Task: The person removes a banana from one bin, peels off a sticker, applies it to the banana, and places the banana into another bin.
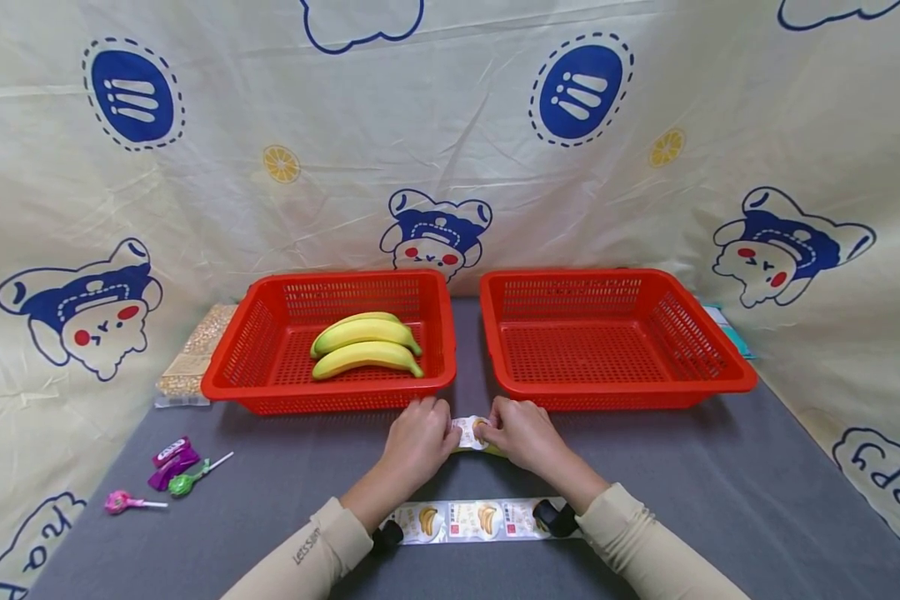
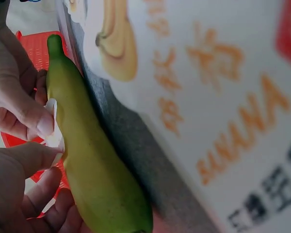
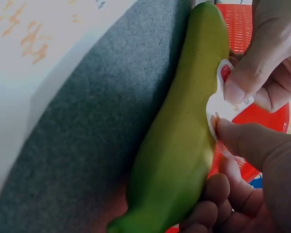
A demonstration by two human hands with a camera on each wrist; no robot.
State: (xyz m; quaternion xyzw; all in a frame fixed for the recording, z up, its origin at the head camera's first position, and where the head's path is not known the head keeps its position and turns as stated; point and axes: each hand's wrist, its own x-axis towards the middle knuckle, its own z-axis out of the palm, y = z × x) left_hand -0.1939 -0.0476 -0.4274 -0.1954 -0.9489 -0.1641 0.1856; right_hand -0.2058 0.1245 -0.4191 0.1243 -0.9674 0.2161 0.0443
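In the head view my left hand [image 1: 417,437] and right hand [image 1: 528,433] meet in front of the two baskets over a white banana label [image 1: 468,432]. Beneath the label is a yellow-green banana [image 3: 177,131], mostly hidden by the hands from above. Both thumbs press on the label, the left thumb [image 2: 31,156] near one end and the right thumb [image 3: 247,138] near the other. Curled fingers of each hand hold the banana from its far side. Part of the label's edge stands away from the peel.
Nearer me lies a strip of banana labels [image 1: 468,521] under the forearms. Several bananas [image 1: 367,358] are in the left red basket [image 1: 330,400]; a right red basket [image 1: 622,392] stands beside it. Lollipops [image 1: 120,502] and purple-wrapped sweets [image 1: 174,465] lie left, near a grain bag [image 1: 195,354].
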